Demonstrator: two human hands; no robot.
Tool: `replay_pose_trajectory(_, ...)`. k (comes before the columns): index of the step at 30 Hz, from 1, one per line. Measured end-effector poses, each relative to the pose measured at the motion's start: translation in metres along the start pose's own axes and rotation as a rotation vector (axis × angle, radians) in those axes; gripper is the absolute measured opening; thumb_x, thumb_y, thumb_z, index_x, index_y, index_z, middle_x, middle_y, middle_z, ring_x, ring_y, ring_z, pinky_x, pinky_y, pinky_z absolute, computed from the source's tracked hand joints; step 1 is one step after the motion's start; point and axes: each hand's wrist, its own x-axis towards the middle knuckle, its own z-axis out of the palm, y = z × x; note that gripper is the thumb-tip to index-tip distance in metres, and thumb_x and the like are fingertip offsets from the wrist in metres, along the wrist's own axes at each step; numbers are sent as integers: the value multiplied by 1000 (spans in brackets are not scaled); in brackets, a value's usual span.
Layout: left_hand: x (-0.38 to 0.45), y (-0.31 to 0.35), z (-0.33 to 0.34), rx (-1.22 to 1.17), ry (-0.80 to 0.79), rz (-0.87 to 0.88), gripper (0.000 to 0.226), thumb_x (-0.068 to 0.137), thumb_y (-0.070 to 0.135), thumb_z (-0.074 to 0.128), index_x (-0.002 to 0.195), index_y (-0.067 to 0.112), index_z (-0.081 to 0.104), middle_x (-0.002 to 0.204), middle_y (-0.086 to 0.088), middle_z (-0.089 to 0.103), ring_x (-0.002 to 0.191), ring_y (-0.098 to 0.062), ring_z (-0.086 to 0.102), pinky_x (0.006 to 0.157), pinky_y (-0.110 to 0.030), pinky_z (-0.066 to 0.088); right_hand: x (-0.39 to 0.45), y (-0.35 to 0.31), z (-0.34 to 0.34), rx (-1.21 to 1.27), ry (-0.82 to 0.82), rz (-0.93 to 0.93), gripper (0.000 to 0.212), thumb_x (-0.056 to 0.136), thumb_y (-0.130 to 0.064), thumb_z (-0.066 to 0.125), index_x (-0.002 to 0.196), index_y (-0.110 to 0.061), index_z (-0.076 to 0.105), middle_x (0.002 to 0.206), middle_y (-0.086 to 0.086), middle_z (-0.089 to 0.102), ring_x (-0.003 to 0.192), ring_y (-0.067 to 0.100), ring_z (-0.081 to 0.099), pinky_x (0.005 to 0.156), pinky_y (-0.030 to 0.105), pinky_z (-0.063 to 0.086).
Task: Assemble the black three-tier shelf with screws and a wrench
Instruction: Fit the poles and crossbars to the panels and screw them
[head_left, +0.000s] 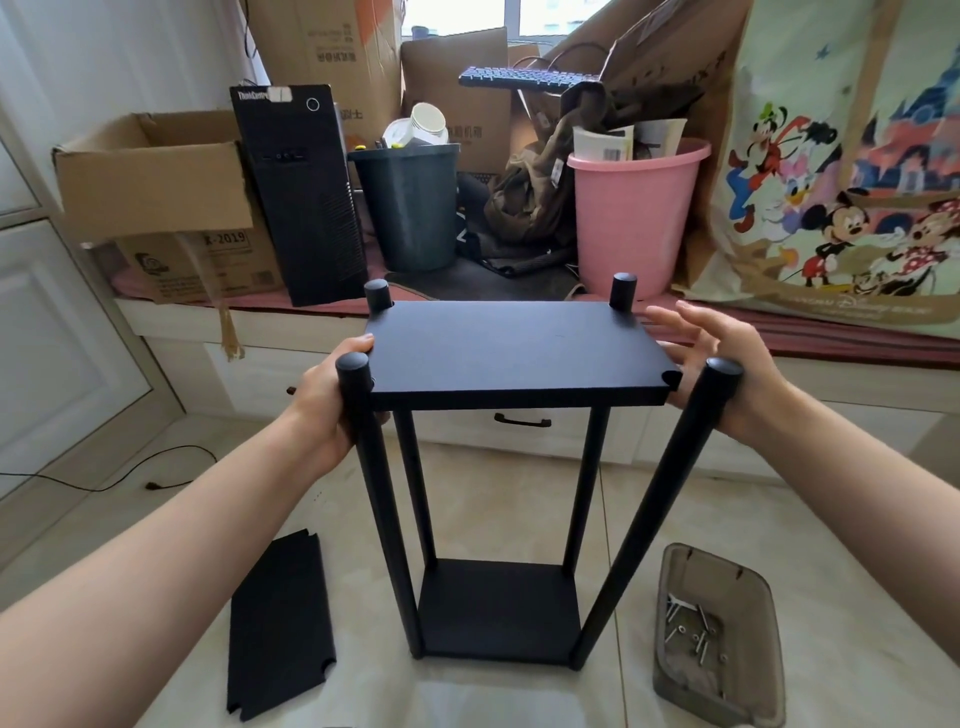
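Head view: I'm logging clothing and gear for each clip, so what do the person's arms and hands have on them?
Nothing is visible on them. The left hand and right hand are bare, with no gloves, rings, watch or bracelets showing. Both forearms are uncovered up to the frame edge, so no sleeves appear in this view. No tags, cables or markings show.

Hands (332, 410) steadying black shelf (514, 353)

Beige tiled floor (467, 493), cluttered window bench (831, 338), daylit window (545, 15)
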Motion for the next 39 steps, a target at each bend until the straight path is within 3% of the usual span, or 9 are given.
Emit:
replay_pose_trajectory(2,0,0,0,-5,-4,-4,20,97,37,57,89,23,70,71,4,64,55,-12,57,51,-24,45,0,2,3,-62,83,-10,35,99,-38,46,109,-15,69,96,7,76,84,23,71,80,38,54)
replay_pose_trajectory(6,-1,0,0,-8,12,-18,21,96,39,58,93,22,70,72,4,66,54,-12,59,51,-24,47,5,3,11,-49,231,-16,39,104,-31,39,105,-8,71,93,8,74,65,17,69,60,26,54)
replay_pose_trajectory(10,-3,-2,4,-24,29,-12,26,96,42,57,84,25,72,71,4,67,56,-12,61,55,-27,47,5,4,13,31,260,5,42,105,-34,38,96,-8,70,76,8,74,51,16,68,46,19,51)
replay_pose_trajectory(17,-5,-3,6,-39,39,-4,24,97,43,56,88,24,69,70,5,67,55,-11,62,56,-25,47,-12,14,7,29,128,-66,62,100,-55,35,111,-6,71,106,12,75,82,23,73,71,30,57)
replay_pose_trajectory(29,-7,-12,-3,11,-24,-48,27,100,44,53,96,20,64,74,2,62,62,-15,58,53,-25,48,-13,31,9,9,142,38,59,102,-46,33,103,1,69,117,20,66,97,30,62,96,38,41)
replay_pose_trajectory(31,-6,-13,-7,68,-44,-62,27,101,43,52,97,19,64,77,0,64,65,-15,60,58,-28,49,-12,36,8,-23,156,41,58,102,-44,33,100,-1,72,113,17,68,97,30,63,91,36,42)
replay_pose_trajectory(34,-5,-20,-16,161,-138,-81,33,104,44,48,105,17,67,83,2,71,71,-13,69,66,-28,50,-10,43,7,-30,168,10,69,104,-36,32,59,-4,74,96,12,71,84,26,63,74,33,43)
replay_pose_trajectory(37,-4,-27,-19,171,-157,-89,34,106,41,44,107,17,68,81,4,74,69,-10,70,62,-25,52,-9,50,6,-35,169,27,69,103,-32,32,51,-16,75,108,16,68,91,29,59,73,34,42)
replay_pose_trajectory(39,-2,-34,-19,175,-134,-97,35,106,39,44,109,14,67,84,1,72,75,-12,70,70,-28,51,-9,55,5,-61,170,48,66,102,-33,34,55,-18,77,122,17,66,95,31,60,68,33,40)
